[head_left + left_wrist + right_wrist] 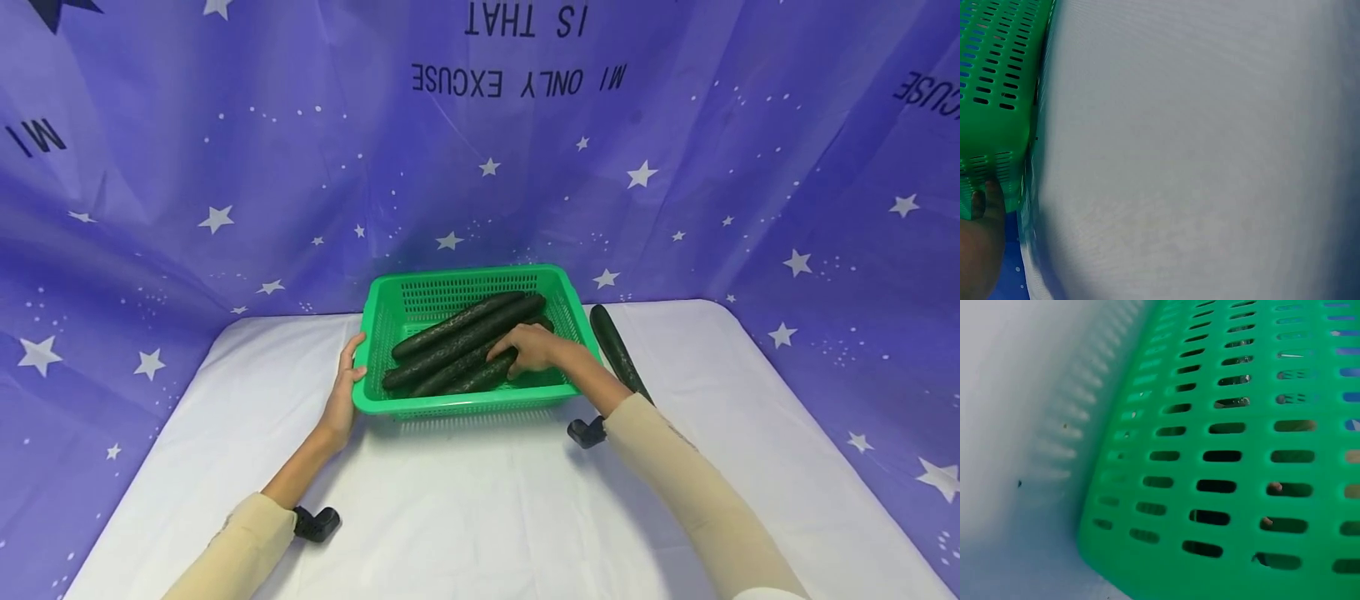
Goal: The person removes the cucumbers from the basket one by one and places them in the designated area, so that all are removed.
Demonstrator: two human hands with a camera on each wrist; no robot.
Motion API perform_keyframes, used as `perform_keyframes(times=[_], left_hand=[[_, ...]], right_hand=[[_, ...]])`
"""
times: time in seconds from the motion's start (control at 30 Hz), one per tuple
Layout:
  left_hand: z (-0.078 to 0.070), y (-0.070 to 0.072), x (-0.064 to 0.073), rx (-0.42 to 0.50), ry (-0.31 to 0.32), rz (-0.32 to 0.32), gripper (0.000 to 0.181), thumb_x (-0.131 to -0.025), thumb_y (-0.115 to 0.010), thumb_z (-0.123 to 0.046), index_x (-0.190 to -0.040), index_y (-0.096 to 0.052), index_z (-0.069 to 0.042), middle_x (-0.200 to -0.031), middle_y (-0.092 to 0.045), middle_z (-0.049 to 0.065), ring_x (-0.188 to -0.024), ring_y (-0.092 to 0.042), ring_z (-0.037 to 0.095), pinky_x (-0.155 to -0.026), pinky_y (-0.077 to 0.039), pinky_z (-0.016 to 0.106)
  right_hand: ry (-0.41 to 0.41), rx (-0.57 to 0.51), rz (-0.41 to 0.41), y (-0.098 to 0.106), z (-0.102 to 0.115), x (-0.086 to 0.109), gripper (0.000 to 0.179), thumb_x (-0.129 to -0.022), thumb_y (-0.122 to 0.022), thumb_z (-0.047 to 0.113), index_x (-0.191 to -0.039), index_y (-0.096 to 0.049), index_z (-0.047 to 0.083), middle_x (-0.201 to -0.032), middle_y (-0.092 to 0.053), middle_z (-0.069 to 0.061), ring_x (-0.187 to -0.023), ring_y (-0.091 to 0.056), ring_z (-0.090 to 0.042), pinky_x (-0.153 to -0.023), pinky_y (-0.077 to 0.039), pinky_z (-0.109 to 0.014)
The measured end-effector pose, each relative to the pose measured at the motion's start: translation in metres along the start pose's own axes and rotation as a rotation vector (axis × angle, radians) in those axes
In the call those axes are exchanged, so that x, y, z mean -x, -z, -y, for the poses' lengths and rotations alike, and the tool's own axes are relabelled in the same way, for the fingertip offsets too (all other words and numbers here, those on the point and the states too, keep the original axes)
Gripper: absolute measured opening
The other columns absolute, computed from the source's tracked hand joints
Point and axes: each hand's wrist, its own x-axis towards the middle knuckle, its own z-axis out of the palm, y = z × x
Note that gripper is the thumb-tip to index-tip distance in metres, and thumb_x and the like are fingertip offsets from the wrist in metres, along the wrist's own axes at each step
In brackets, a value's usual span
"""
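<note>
A green plastic basket (468, 406) with slotted walls holds several long dark cucumbers (461, 342) lying side by side at a slant. At its left side my left hand (342, 400) touches the outer wall just under the rim with fingers and thumb fairly straight. In the left wrist view that thumb (994, 203) lies against the slots. My right hand (534, 347) reaches over the near right rim and grips the nearest cucumber (483, 377) around its right end, thumb on the near side. From the right wrist, the basket wall (1222, 444) hides most of the hand.
Another cucumber (618, 354) lies on the white-covered table (465, 517) just right of the basket, partly behind my right forearm. A purple curtain (480, 192) with stars and lettering rises behind the table and along both sides.
</note>
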Motion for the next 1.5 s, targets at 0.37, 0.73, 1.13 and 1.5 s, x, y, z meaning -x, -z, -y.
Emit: perform_keyframes(times=[0.37,0.73,1.13,1.5], left_hand=[[0.002,0.001,0.002,-0.002,0.002,-0.003,0.063,-0.1,-0.028,-0.022,-0.16,-0.01,-0.019,-0.163,-0.003,0.003,-0.144,-0.011,0.025,-0.112,-0.013,0.045],[0.0,0.001,0.002,0.013,-0.002,0.005,0.063,-0.1,-0.027,-0.02,-0.16,-0.01,-0.017,-0.163,-0.003,0.005,-0.143,-0.013,0.026,-0.111,-0.015,0.042],[-0.001,0.002,0.002,0.008,-0.001,-0.003,0.063,-0.099,-0.028,-0.021,-0.16,-0.011,-0.018,-0.163,-0.003,0.004,-0.143,-0.013,0.025,-0.111,-0.015,0.043],[0.001,0.001,0.001,-0.005,0.008,0.003,0.064,-0.099,-0.028,-0.021,-0.16,-0.01,-0.019,-0.163,-0.001,0.004,-0.143,-0.013,0.026,-0.113,-0.011,0.048]], right_hand=[[0.152,-0.118,-0.054,0.01,0.008,0.007,0.051,-0.089,-0.075,0.015,-0.138,-0.062,0.017,-0.125,-0.065,-0.007,-0.055,-0.031,-0.013,-0.073,-0.042,-0.038],[0.211,-0.188,-0.185,0.04,0.027,0.036,0.052,-0.092,-0.073,0.02,-0.141,-0.058,0.01,-0.116,-0.067,-0.012,-0.048,-0.025,-0.009,-0.067,-0.039,-0.033],[0.144,-0.281,-0.404,0.043,0.019,0.081,0.056,-0.091,-0.075,0.018,-0.143,-0.057,0.012,-0.138,-0.058,-0.01,-0.054,-0.034,-0.013,-0.057,-0.037,-0.034],[-0.07,-0.455,-0.561,0.029,-0.01,0.13,0.057,-0.091,-0.074,0.028,-0.144,-0.056,0.015,-0.096,-0.06,-0.015,-0.063,-0.041,-0.019,-0.052,-0.036,-0.031]])
